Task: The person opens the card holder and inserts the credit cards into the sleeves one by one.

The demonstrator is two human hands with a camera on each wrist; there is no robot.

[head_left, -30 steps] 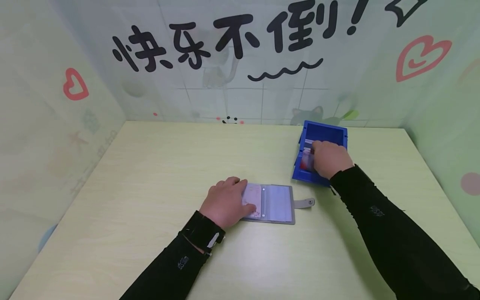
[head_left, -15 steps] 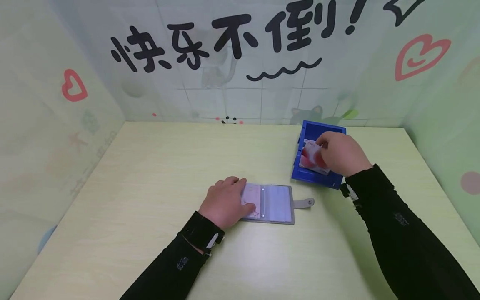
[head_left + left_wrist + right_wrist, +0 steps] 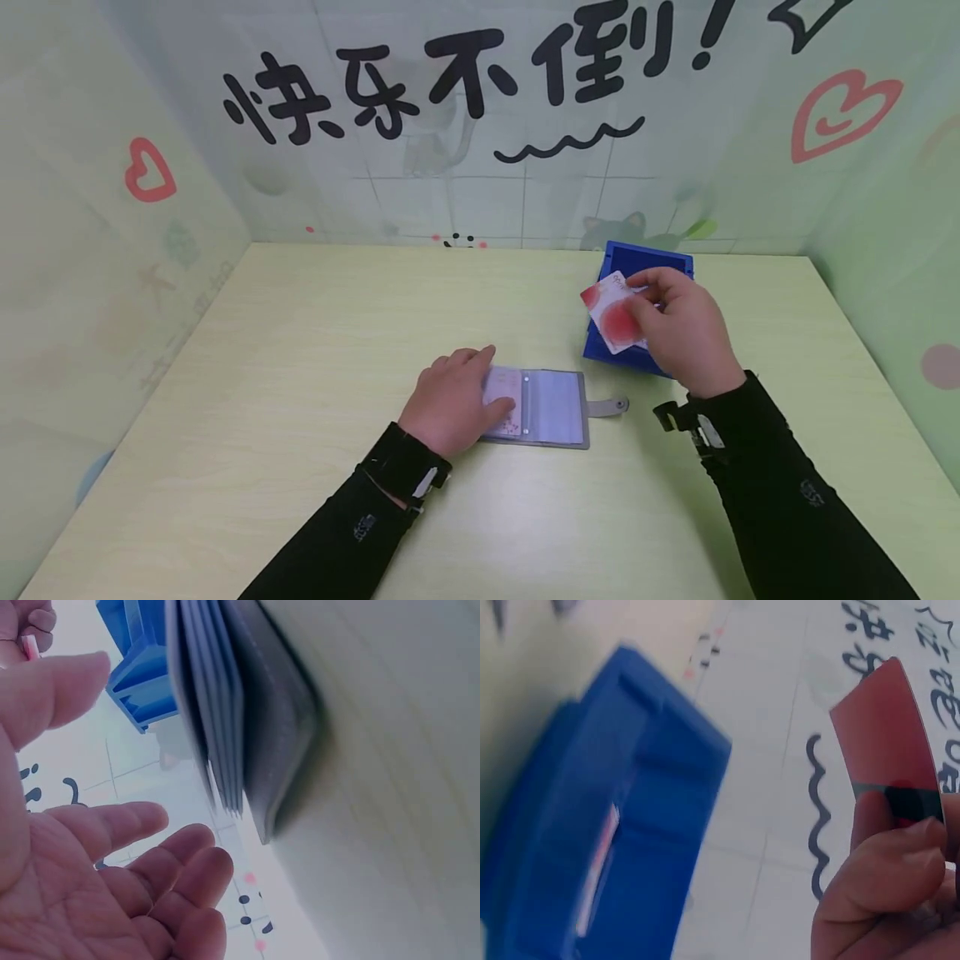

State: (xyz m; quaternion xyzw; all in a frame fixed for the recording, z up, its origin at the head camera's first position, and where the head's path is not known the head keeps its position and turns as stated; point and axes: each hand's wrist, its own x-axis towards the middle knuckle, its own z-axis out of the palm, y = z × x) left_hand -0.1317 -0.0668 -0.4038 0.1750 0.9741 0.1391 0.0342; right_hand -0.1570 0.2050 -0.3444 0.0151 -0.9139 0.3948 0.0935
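Note:
In the head view my right hand (image 3: 686, 329) pinches a card (image 3: 611, 312) between thumb and fingers, above a blue box (image 3: 628, 358). Its face is white with red round shapes; the right wrist view shows the card's other side (image 3: 889, 742), red with a dark stripe. My left hand (image 3: 453, 404) is over the left part of an opened card album (image 3: 557, 408), fingers relaxed. A pink patterned card (image 3: 510, 396) shows in the album's left pocket, while the right page looks plain. Several sleeve pages (image 3: 214, 697) stand edge-on in the left wrist view.
A pale edge of a card (image 3: 596, 877) shows inside the box. The album's grey snap strap (image 3: 609, 407) sticks out to the right on the wooden table (image 3: 337, 317). Printed cloth walls (image 3: 480, 200) enclose the back and both sides.
My right hand has come up out of the blue box with a card, which is now raised and turned to the left. The left hand has barely shifted, its fingers lifting slightly.

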